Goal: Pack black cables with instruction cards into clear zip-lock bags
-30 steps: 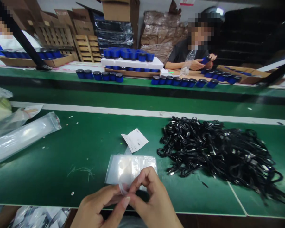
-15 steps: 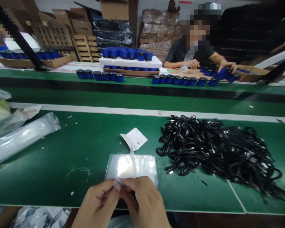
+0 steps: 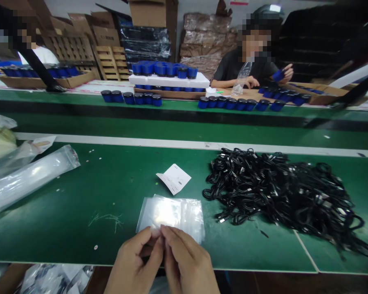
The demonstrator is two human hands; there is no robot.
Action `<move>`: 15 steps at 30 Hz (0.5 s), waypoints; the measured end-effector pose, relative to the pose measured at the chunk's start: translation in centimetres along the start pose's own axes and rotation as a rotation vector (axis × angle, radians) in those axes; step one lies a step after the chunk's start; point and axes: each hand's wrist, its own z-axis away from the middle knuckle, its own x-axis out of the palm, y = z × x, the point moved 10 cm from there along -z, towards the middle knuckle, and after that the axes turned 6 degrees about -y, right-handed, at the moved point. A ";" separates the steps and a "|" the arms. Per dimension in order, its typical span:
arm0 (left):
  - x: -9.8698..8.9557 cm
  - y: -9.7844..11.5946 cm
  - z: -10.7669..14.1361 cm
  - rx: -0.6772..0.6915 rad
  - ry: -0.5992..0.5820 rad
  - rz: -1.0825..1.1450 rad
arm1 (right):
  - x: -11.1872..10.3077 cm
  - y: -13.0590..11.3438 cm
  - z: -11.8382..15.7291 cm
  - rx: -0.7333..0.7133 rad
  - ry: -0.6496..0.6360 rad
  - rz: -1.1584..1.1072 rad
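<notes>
A transparent zip bag [image 3: 170, 217] lies flat on the green workbench mat [image 3: 79, 232], and its near edge reaches my fingers. My left hand [image 3: 136, 257] and my right hand [image 3: 185, 259] meet at that edge, each pinching the thin plastic between thumb and fingers. The fingers hide the bag's lower middle. Just beyond the bag lies a small white printed card [image 3: 173, 179], apart from it. To the right, a large tangled heap of black cables [image 3: 279, 196] sits on the mat, out of reach of my fingers.
Long transparent plastic bags [image 3: 27, 181] lie at the mat's left. Beyond a white strip, blue jars with black lids [image 3: 233, 104] stand in rows on a far bench. A co-worker's hand [image 3: 286, 73] holds a blue jar there. Stacked cartons and pallets stand behind.
My hands have come closer together and slightly toward me. The bag's upper layer no longer shows a raised strip. The co-worker's hand has lifted a blue jar from the row.
</notes>
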 end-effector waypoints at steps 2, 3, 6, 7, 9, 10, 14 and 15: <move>-0.1 0.8 0.2 0.092 0.031 -0.098 | -0.6 0.1 -0.4 -0.001 0.013 0.042; 0.0 1.4 0.3 0.151 0.032 -0.173 | -1.0 0.1 -0.6 0.007 0.025 0.073; -0.2 2.6 0.8 0.262 0.084 -0.357 | -1.9 -0.3 -1.3 -0.013 0.055 0.135; -0.4 2.7 0.9 0.269 0.118 -0.386 | -2.1 -0.6 -1.4 -0.033 0.067 0.140; -0.7 2.9 1.0 0.273 0.179 -0.404 | -2.4 -1.2 -1.5 -0.074 0.084 0.151; -0.7 3.0 1.1 0.282 0.193 -0.405 | -2.2 -1.3 -1.4 -0.082 0.075 0.163; -0.5 3.0 1.0 0.330 0.179 -0.401 | -1.0 -1.1 -1.2 -0.051 0.016 0.246; -0.5 3.0 1.0 0.336 0.177 -0.404 | -0.8 -1.0 -1.1 -0.042 0.032 0.252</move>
